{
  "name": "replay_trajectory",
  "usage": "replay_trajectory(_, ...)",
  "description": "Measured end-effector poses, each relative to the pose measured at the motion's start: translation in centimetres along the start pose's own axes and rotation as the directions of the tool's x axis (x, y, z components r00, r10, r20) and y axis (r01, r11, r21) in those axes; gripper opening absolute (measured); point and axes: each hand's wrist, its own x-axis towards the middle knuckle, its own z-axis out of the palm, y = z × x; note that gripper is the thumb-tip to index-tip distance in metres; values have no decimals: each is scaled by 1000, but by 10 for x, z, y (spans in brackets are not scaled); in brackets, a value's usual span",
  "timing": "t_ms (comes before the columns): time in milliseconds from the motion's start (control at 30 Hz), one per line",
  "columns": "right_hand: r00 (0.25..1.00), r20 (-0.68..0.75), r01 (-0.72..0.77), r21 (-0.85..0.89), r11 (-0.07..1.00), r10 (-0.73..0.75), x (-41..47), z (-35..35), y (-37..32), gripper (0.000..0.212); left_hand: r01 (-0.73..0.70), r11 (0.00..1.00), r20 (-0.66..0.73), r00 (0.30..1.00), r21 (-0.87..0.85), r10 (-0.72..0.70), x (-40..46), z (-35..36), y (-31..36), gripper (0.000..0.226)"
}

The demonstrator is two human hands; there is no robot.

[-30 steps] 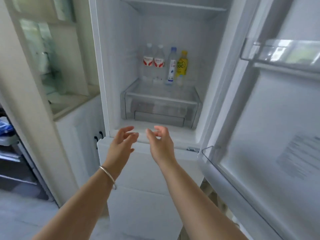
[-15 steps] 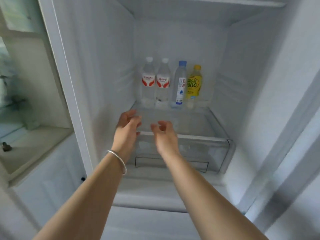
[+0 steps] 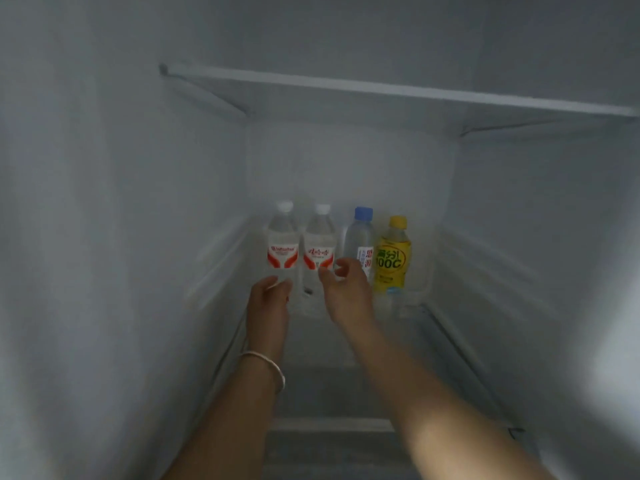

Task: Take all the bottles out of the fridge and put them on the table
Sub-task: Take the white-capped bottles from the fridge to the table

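Four bottles stand upright in a row at the back of the fridge (image 3: 138, 202): two clear ones with white caps and red labels (image 3: 283, 244) (image 3: 319, 245). Next come a clear blue-capped bottle (image 3: 360, 237) and a yellow bottle with a yellow cap (image 3: 392, 258), all close together.

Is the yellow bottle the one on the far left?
No. The yellow bottle stands at the far right of the row, next to the blue-capped bottle; a white-capped bottle is on the far left.

My left hand (image 3: 268, 301) and right hand (image 3: 346, 294) loosely spread inside the fridge (image 3: 121, 202), nearing four upright bottles (image 3: 337, 251), none gripped
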Motion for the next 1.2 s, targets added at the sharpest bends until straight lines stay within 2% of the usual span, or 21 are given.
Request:
replay_trajectory(33,999,-19,41,6,999,-41,10,0,-5,29,-52,998,-25,998,29,53,8,6,1,23)
replay_trajectory(133,974,-74,207,-90,974,-214,41,4,-12,43,-245,955,-74,963,166,260,30,18,11,19)
replay_trajectory(233,953,-48,289,-155,945,-299,66,13,-10,46,-302,900,-84,936,314,343,54,26,21,54)
replay_trajectory(333,954,-34,290,-135,948,-297,84,26,-7,46,-346,851,-51,916,395,397,73,38,25,54)
replay_trajectory(433,962,-44,265,-103,959,-270,100,39,-7,42,-340,852,-32,923,398,383,90,51,26,53)
replay_trajectory(600,983,-25,178,-95,979,-181,119,50,-6,24,-392,852,-27,904,347,427,108,55,26,19)
replay_trajectory(733,975,-30,221,13,975,-221,112,53,-1,20,-403,863,-65,895,304,441,108,47,18,38)
replay_trajectory(833,964,-87,258,75,963,-251,103,51,4,26,-428,846,-72,879,317,471,100,41,14,40)
replay_trajectory(933,966,-116,250,209,945,-230,91,47,6,30,-457,821,-87,855,342,512,89,35,11,45)
replay_trajectory(1067,963,-146,261,292,920,-227,80,44,10,18,-458,841,-124,853,289,507,67,35,10,40)
replay_trajectory(1200,949,-276,250,359,899,-154,59,33,3,19,-489,832,-174,824,264,540,39,35,15,46)
